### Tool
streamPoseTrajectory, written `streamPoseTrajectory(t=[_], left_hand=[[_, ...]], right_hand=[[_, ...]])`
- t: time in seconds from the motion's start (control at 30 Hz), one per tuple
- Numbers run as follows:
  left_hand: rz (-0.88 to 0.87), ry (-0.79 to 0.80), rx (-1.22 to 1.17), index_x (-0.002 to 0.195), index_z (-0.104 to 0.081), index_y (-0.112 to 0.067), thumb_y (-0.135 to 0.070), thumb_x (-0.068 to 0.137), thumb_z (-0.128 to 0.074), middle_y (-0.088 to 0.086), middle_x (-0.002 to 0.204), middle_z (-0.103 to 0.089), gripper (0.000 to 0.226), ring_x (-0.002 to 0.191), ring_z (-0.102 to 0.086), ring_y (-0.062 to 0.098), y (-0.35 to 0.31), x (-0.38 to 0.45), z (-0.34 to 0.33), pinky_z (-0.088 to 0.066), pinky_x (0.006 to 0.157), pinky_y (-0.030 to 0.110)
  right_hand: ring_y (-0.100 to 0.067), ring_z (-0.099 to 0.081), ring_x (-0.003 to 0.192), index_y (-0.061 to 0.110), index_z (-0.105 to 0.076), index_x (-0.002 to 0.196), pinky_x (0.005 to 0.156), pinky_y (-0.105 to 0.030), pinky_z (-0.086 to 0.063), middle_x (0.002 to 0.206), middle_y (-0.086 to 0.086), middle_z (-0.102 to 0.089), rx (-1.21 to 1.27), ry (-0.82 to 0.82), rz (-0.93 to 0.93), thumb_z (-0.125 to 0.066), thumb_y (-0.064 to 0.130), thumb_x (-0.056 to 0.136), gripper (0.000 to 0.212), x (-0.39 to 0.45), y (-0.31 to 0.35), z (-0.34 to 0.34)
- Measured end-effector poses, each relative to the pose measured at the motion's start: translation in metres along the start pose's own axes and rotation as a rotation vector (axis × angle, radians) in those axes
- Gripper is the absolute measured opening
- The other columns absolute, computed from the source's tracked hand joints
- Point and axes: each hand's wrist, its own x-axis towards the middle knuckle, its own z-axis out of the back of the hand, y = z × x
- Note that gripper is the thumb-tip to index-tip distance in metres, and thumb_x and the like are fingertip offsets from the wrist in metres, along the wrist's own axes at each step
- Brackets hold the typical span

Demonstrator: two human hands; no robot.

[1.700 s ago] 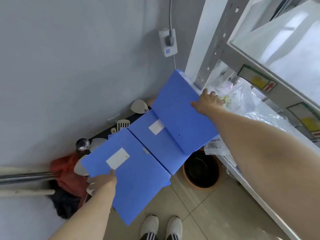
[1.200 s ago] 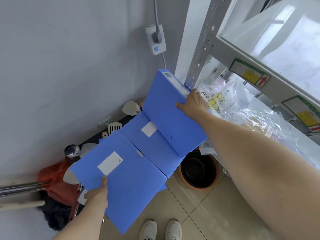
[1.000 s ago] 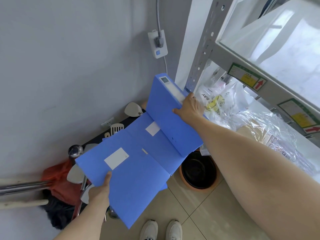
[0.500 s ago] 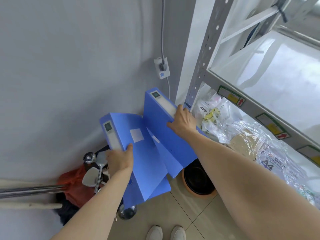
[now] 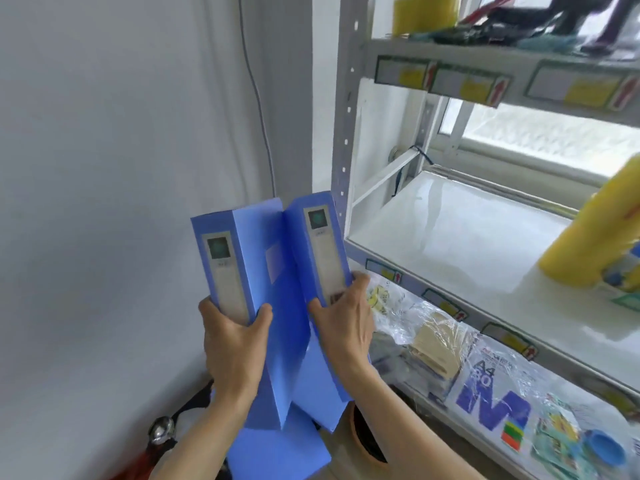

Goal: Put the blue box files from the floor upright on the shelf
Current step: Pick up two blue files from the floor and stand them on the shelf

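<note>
I hold two blue plastic box files upright, one in each hand, their spines with the long pale labels turned to me. My left hand (image 5: 232, 344) is clamped around the lower part of the left blue box file (image 5: 239, 299), thumb on one side and fingers on the other. My right hand (image 5: 343, 327) grips in the same way the spine of the right blue box file (image 5: 318, 271). The two files lean a little apart at the top and touch lower down. I think I hold them by the spines because in this way they are already standing as they must stand on the shelf. A third blue file (image 5: 277, 452) shows below them; if it lies on the floor or hangs from the others, I cannot tell.

The white shelf board (image 5: 433, 237) of the grey metal rack is to my right and somewhat higher than the files. Its left part is bare, so there is room. A yellow plastic bottle (image 5: 595, 233) stands far on the right side, well apart. The grey perforated upright post (image 5: 346, 116) is just beside the right file, and I judge I must pass around it and lift over the front edge of the board. The lower level is full of plastic-wrapped paper packs (image 5: 485, 382).
</note>
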Motion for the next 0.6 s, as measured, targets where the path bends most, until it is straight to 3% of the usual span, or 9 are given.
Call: streamPoseTrajectory(t=[0.1, 0.23, 0.3, 0.37, 0.47, 0.6], left_hand=[[-0.103, 0.096, -0.104, 0.107, -0.042, -0.018, -0.016, 0.078, -0.071, 0.004, 0.097, -0.061, 0.041, 0.077, -0.062, 0.019, -0.031, -0.019, 0.003, -0.043, 0.057, 0.021], [-0.226, 0.193, -0.153, 0.121, -0.042, -0.015, -0.011, 0.076, -0.074, 0.004, 0.105, -0.059, 0.056, 0.088, -0.062, 0.023, -0.062, -0.042, -0.007, -0.046, 0.055, 0.009], [-0.286, 0.241, -0.188, 0.119, -0.043, -0.015, -0.011, 0.073, -0.076, 0.004, 0.104, -0.06, 0.056, 0.089, -0.064, 0.021, -0.071, -0.051, -0.017, -0.048, 0.058, 0.005], [-0.33, 0.308, -0.244, 0.117, -0.044, -0.02, -0.018, 0.071, -0.077, 0.0, 0.106, -0.062, 0.057, 0.094, -0.065, 0.017, -0.076, -0.057, -0.033, -0.051, 0.066, 0.008], [-0.341, 0.408, -0.331, 0.119, -0.043, -0.025, -0.036, 0.065, -0.072, -0.003, 0.112, -0.062, 0.062, 0.101, -0.065, 0.012, -0.084, -0.062, -0.063, -0.052, 0.072, 0.011], [-0.374, 0.428, -0.315, 0.123, -0.043, -0.018, -0.02, 0.075, -0.076, -0.001, 0.116, -0.058, 0.059, 0.106, -0.061, 0.015, -0.09, -0.057, -0.112, -0.045, 0.075, -0.001]], right_hand=[[-0.017, -0.061, 0.069, 0.033, -0.034, 0.122, 0.067, -0.038, -0.053, 0.076, 0.012, -0.06, 0.119, -0.115, 0.028, -0.073, 0.026, 0.072, 0.064, -0.021, 0.011, 0.03], [-0.001, -0.059, 0.08, 0.037, -0.038, 0.134, 0.072, -0.034, -0.054, 0.099, 0.027, -0.054, 0.241, -0.29, 0.046, -0.079, 0.025, 0.073, 0.074, -0.039, 0.01, 0.06], [0.001, -0.058, 0.085, 0.037, -0.043, 0.13, 0.077, -0.037, -0.054, 0.104, 0.023, -0.058, 0.297, -0.401, 0.05, -0.083, 0.025, 0.071, 0.073, -0.04, 0.005, 0.071], [0.005, -0.057, 0.089, 0.043, -0.042, 0.124, 0.079, -0.035, -0.054, 0.104, 0.031, -0.054, 0.351, -0.482, 0.056, -0.085, 0.025, 0.071, 0.071, -0.034, -0.001, 0.079], [-0.009, -0.059, 0.095, 0.043, -0.04, 0.129, 0.081, -0.04, -0.055, 0.106, 0.027, -0.055, 0.359, -0.553, 0.07, -0.086, 0.03, 0.072, 0.075, -0.017, -0.008, 0.089], [-0.019, -0.058, 0.104, 0.038, -0.038, 0.134, 0.085, -0.051, -0.054, 0.117, 0.016, -0.055, 0.307, -0.632, 0.093, -0.083, 0.031, 0.075, 0.074, 0.025, -0.019, 0.094]])
